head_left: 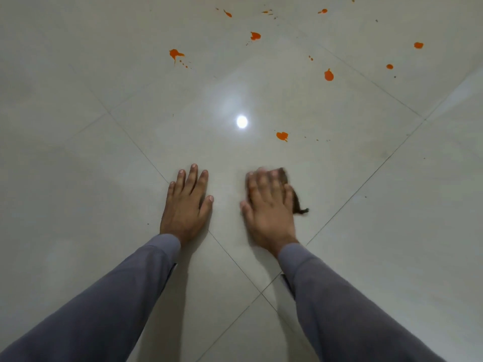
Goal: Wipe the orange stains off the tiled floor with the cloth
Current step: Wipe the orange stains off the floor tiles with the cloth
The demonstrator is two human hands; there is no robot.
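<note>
My right hand (pixel 268 205) presses flat on the dark cloth (pixel 292 194), fingers straight; the cloth peeks out on its right side. My left hand (pixel 187 202) lies open on the tiled floor (pixel 104 178). Orange stains (pixel 282 136) lie ahead.

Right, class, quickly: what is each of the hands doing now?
Left hand: open, flat on the floor, holding nothing.
Right hand: open, pressing the dark cloth to the floor.

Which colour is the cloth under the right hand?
Dark brown; the cloth shows beside the right hand in the head view.
</note>
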